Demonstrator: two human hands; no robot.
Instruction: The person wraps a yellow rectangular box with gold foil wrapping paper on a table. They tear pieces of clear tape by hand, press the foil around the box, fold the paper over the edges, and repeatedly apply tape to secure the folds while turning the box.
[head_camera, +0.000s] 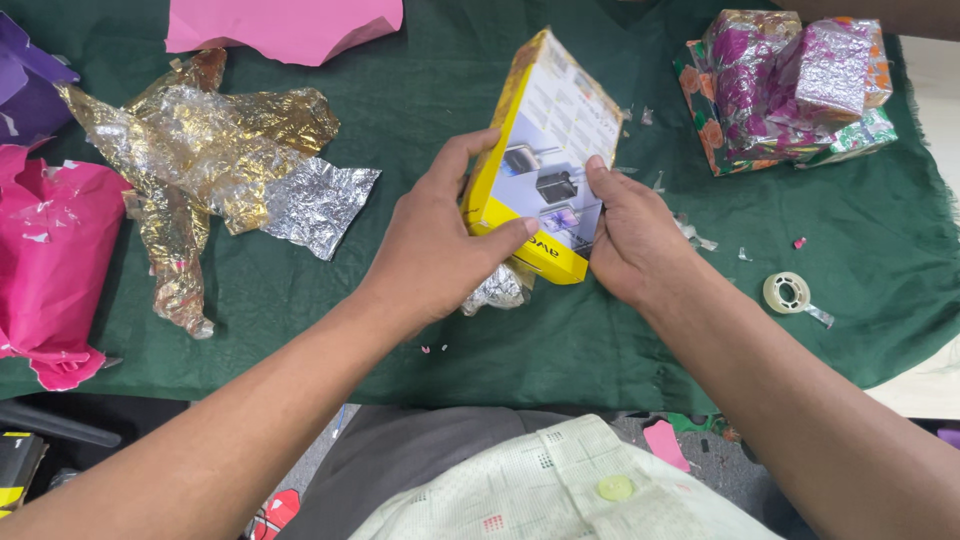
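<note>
My left hand (432, 240) and my right hand (630, 235) both grip a flat yellow cardboard box (548, 140) with product pictures on its face. The box is tilted, held just above the dark green cloth (420, 90). The left hand holds its lower left edge with the thumb on the front. On the lower right corner sits the right hand, thumb along the face. A small crumpled piece of silver foil (497, 288) lies under the box, between my hands.
Crumpled gold and silver foil wrap (215, 150) lies at left, pink paper (50, 260) at far left and more pink paper (285, 25) at the top. Foil-wrapped floral boxes (785, 85) are stacked at top right. A roll of clear tape (787, 293) lies at right.
</note>
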